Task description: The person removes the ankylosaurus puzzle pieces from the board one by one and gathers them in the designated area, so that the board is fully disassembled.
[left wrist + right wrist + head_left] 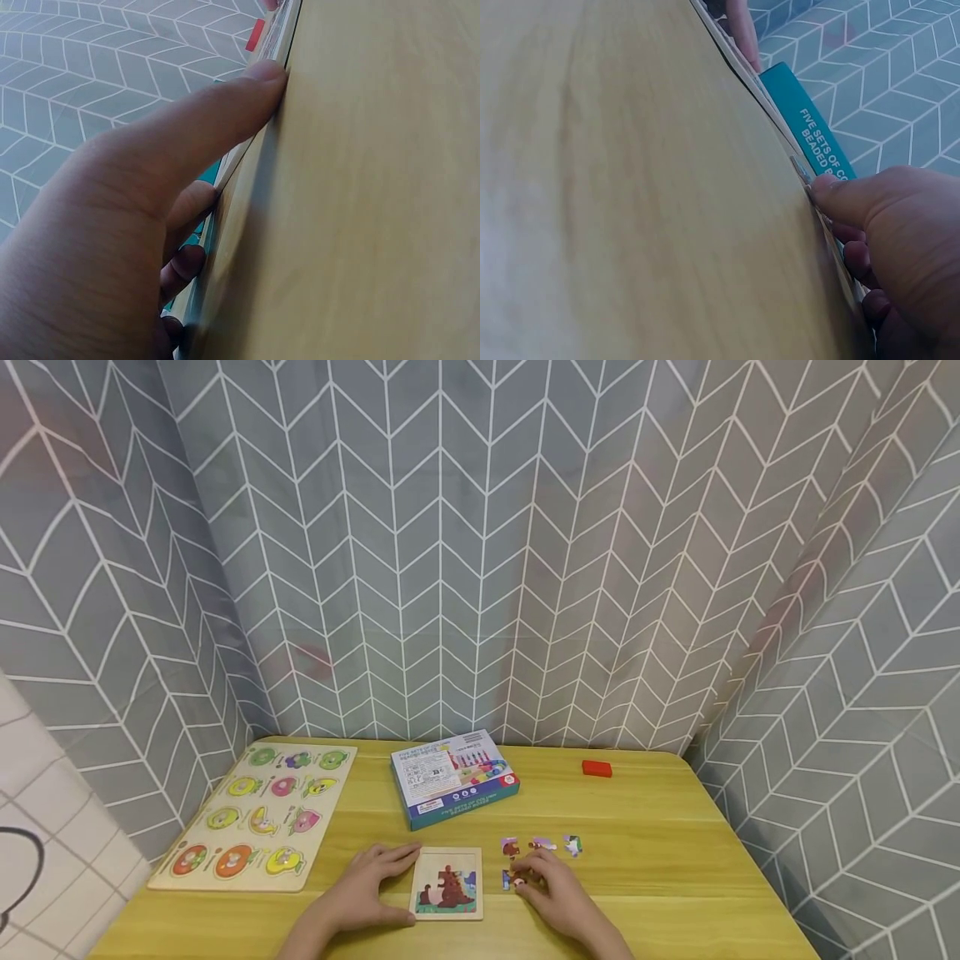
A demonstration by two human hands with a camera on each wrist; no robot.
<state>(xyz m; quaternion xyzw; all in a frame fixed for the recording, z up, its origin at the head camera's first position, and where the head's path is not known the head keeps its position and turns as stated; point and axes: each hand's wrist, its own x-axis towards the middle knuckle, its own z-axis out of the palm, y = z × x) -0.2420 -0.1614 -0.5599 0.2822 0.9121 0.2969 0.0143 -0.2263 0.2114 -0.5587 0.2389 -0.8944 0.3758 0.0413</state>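
Note:
A square wooden jigsaw tray lies on the table, partly filled with pieces showing a brown animal on green ground. Bare wood shows along its upper part. My left hand rests at the tray's left side, forefinger by the upper corner and thumb along the lower edge. To the right of the tray, my right hand pinches a small jigsaw piece near the table top, its fingers covering part of it. Several loose jigsaw pieces lie just beyond those fingers.
Behind the tray stands a white and teal box with printed sides. A wooden fruit board lies on the left, and a small red block sits at the back right. Patterned curtains hang along the table's back and sides.

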